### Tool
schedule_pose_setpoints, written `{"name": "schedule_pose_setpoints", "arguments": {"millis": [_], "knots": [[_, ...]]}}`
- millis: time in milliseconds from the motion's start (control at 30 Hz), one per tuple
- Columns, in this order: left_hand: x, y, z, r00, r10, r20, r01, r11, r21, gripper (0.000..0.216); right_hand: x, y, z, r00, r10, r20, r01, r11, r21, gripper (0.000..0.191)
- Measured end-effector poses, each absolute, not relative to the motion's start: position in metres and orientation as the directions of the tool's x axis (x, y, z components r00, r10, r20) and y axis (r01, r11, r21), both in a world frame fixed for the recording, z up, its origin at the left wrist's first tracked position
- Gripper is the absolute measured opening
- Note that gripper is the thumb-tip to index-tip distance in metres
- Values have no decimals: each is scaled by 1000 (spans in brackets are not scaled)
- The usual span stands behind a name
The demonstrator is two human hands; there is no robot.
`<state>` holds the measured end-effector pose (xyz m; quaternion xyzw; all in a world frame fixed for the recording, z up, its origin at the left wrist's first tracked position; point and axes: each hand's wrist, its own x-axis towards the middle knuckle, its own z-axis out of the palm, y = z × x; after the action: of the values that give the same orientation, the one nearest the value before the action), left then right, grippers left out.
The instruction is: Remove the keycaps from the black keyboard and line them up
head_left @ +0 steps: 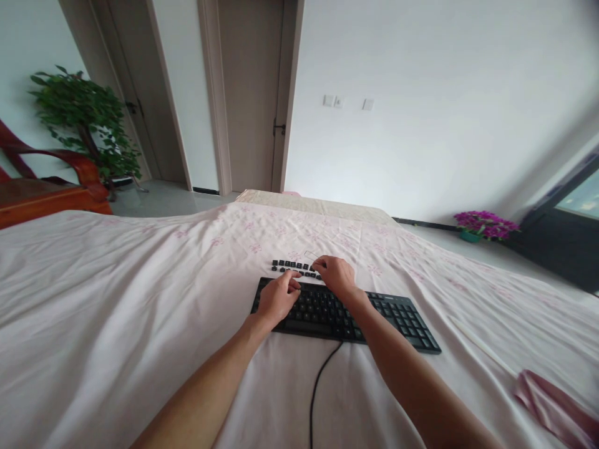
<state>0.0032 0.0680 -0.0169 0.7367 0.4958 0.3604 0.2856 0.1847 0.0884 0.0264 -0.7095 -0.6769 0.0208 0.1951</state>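
Note:
A black keyboard (313,310) lies on the cloth, its cable (314,386) running towards me. Beyond its far edge, small black keycaps (292,264) are laid out in two rows. My left hand (279,299) rests over the keyboard's upper left part, index finger stretched towards the near row and thumb apart, nothing seen in it. At the right end of the rows, my right hand (336,274) has its fingers pinched together. A thin wire loop (309,254), looking like a keycap puller, sticks out from it. A keycap at its fingertips may be touched or held; I cannot tell.
A pale pink flowered cloth (187,299) covers the wide surface. A thin pale stick (482,345) and a folded pink cloth (555,402) lie at the right. Farther off are a wooden chair (60,181), a green plant (82,118), doors (250,93) and purple flowers (486,223).

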Motion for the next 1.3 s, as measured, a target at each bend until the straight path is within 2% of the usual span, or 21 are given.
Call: {"name": "schedule_pose_setpoints", "arguments": {"millis": [100,367,833,933,1067,1167,1300], "knots": [[3,68,-17,255,935,246,535,-349,770,34,189,108,22,118,975,188,963,-66,-263,20],[2,67,-15,261,935,241,542,-348,765,31,194,131,8,114,985,129,980,-90,-178,21],[2,65,-12,269,935,230,538,-344,770,28,195,128,6,79,986,146,978,-49,-201,25],[2,66,-12,272,932,240,533,-354,769,27,195,122,16,85,979,186,955,-26,-297,32],[3,66,-13,278,932,232,539,-351,765,27,196,107,39,-27,963,269,806,180,-565,48],[3,66,-14,279,932,233,544,-353,762,26,195,91,51,-110,931,347,741,310,-596,52],[3,66,-14,280,930,239,547,-359,756,25,191,69,51,-122,929,350,666,338,-665,50]]}}
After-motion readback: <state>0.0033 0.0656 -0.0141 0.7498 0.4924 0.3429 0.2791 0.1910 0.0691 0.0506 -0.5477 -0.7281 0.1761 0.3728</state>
